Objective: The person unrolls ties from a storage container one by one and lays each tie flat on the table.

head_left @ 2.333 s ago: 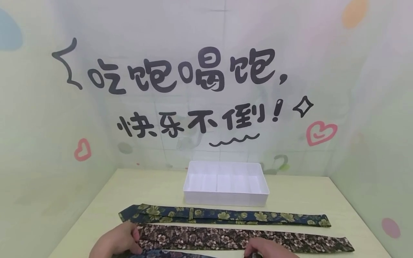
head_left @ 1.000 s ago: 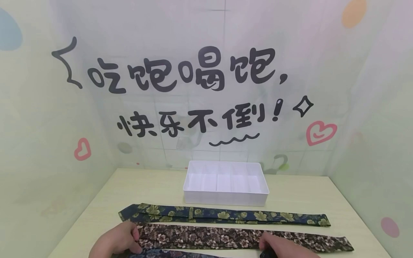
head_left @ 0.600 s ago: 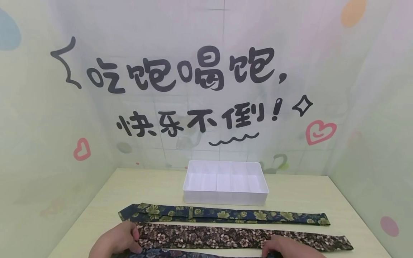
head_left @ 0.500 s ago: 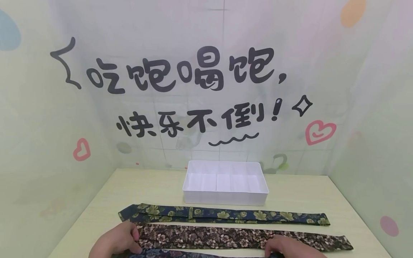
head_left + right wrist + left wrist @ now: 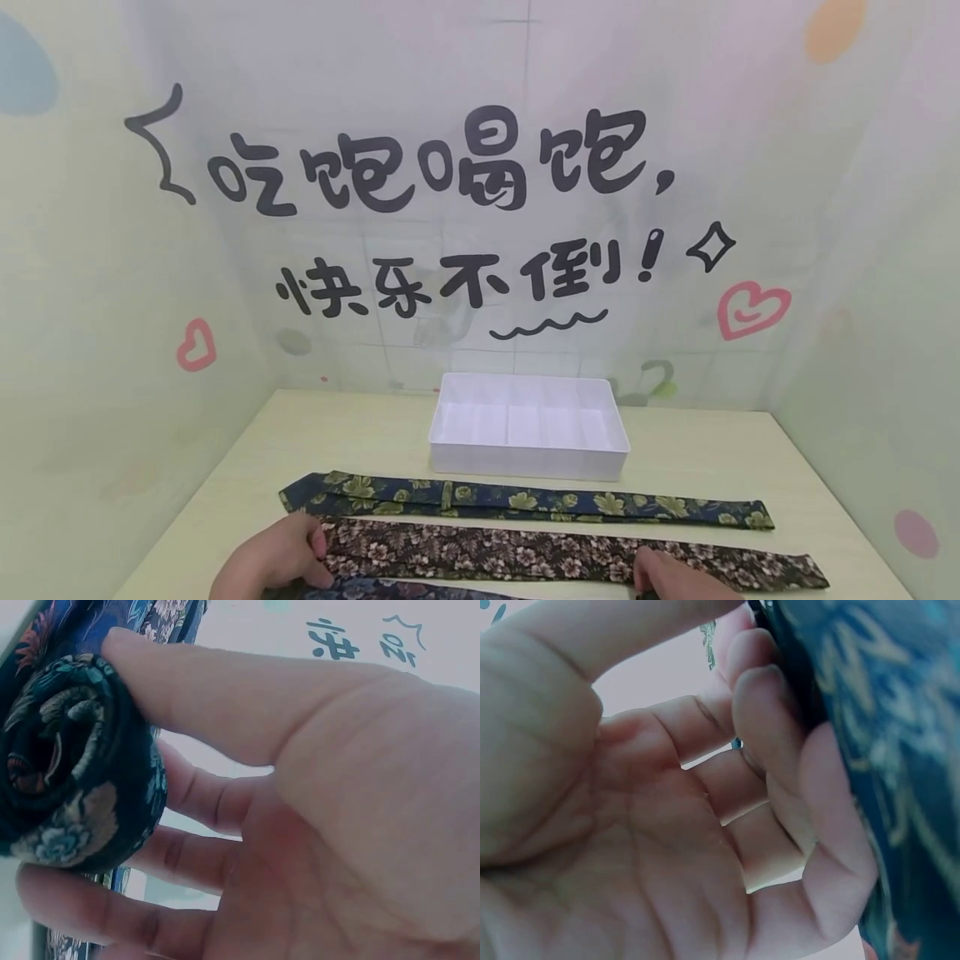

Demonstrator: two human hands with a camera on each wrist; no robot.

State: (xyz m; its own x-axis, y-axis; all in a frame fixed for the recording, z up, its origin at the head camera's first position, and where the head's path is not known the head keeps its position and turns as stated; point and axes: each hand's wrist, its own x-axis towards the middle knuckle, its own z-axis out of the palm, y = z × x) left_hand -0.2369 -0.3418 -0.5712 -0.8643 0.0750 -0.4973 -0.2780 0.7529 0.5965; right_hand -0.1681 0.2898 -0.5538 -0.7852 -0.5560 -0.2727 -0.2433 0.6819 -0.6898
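Lowest in the head view lies a dark blue floral necktie [image 5: 397, 590], partly cut off by the frame edge. My left hand [image 5: 273, 557] grips its left end; in the left wrist view the fingers curl against the edge of the blue cloth [image 5: 907, 780]. The right end is wound into a thick roll [image 5: 79, 765], which my right hand [image 5: 678, 577] holds between thumb [image 5: 202, 682] and fingers. Just beyond, a brown necktie with pale flowers [image 5: 480, 550] lies flat. Behind it stretches a navy necktie with yellow-green flowers [image 5: 525, 500].
A white divided box [image 5: 528, 462] stands at the back of the pale wooden table [image 5: 337, 425], its compartments holding nothing visible. Printed curtain walls [image 5: 480, 67] enclose the table at the back and both sides.
Over the earlier frames my right hand has shifted to the right along the near necktie. My left hand stays at the left end. The camera view has shifted slightly.
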